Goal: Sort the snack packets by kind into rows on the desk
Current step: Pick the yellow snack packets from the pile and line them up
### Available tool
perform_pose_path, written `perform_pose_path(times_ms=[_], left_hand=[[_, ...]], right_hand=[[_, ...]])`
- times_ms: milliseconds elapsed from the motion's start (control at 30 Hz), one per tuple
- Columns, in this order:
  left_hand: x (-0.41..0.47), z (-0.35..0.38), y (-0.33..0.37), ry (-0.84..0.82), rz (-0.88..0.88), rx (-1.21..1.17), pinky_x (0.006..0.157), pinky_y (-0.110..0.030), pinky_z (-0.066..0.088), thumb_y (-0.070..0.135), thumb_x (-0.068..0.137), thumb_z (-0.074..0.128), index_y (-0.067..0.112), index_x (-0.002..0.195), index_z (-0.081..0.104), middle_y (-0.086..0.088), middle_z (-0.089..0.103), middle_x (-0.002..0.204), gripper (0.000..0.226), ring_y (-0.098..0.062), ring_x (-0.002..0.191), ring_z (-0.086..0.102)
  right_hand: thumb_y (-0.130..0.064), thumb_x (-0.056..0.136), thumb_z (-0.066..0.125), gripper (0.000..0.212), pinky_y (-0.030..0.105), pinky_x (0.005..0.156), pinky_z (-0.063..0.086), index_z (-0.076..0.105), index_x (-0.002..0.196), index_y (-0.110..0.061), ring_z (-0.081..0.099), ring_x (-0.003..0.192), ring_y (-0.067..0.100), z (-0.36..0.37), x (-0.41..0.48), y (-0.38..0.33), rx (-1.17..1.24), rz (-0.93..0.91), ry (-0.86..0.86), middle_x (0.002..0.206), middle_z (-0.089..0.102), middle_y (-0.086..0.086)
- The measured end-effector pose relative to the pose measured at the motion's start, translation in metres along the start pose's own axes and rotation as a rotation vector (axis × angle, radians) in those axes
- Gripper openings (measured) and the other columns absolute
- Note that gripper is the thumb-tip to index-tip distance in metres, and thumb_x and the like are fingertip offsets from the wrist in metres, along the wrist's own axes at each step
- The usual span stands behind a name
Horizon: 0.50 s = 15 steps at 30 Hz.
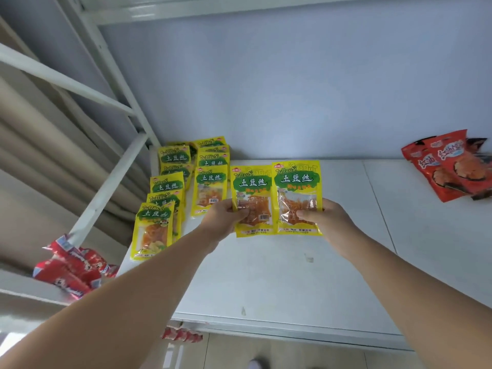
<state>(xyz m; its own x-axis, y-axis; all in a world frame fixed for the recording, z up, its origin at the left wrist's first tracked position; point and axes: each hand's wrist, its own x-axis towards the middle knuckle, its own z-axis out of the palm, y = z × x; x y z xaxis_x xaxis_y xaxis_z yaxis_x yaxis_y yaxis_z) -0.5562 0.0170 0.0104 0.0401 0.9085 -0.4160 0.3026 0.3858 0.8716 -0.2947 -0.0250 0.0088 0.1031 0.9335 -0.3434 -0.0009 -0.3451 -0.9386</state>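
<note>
Two yellow-and-green packets are held side by side above the white desk. My left hand pinches the left yellow packet at its lower left edge. My right hand pinches the right yellow packet at its lower right edge. Several matching yellow packets lie in two overlapping columns on the desk's far left. Red-orange packets lie in a loose heap at the far right.
A white metal bed frame and ladder rise on the left. Red packets lie on a lower ledge at the left, and more red ones show under the desk's front edge. A pale wall backs the desk.
</note>
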Motion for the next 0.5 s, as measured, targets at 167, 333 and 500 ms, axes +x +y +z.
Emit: perform_pose_path(times_ms=[167, 333, 500], left_hand=[[0.005, -0.029, -0.010, 0.133, -0.050, 0.050, 0.081, -0.036, 0.063, 0.027, 0.095, 0.072, 0.024, 0.100, 0.075, 0.008, 0.080, 0.082, 0.006, -0.014, 0.078, 0.077], [0.010, -0.058, -0.026, 0.237, -0.085, 0.238, 0.066, -0.030, 0.046, 0.032, 0.095, 0.071, 0.029, 0.093, 0.074, 0.001, 0.076, 0.087, 0.004, -0.021, 0.076, 0.063], [0.038, -0.076, -0.038, 0.160, -0.191, 0.245, 0.072, -0.034, 0.046, 0.022, 0.096, 0.071, 0.016, 0.098, 0.072, -0.009, 0.068, 0.097, 0.006, -0.023, 0.081, 0.058]], right_hand=[[-0.003, 0.082, 0.076, 0.025, 0.043, 0.093, 0.056, 0.075, 0.105, -0.012, 0.074, 0.098, 0.028, 0.014, 0.010, 0.005, -0.013, 0.025, -0.046, 0.100, 0.078, 0.009], [-0.001, 0.080, 0.077, 0.025, 0.035, 0.081, 0.057, 0.074, 0.105, -0.007, 0.074, 0.093, 0.027, 0.028, 0.020, 0.010, -0.001, 0.057, -0.047, 0.099, 0.077, 0.013], [-0.003, 0.080, 0.078, 0.018, 0.036, 0.081, 0.059, 0.074, 0.096, -0.012, 0.075, 0.089, 0.025, 0.047, 0.023, 0.014, -0.063, 0.095, -0.060, 0.092, 0.079, 0.007]])
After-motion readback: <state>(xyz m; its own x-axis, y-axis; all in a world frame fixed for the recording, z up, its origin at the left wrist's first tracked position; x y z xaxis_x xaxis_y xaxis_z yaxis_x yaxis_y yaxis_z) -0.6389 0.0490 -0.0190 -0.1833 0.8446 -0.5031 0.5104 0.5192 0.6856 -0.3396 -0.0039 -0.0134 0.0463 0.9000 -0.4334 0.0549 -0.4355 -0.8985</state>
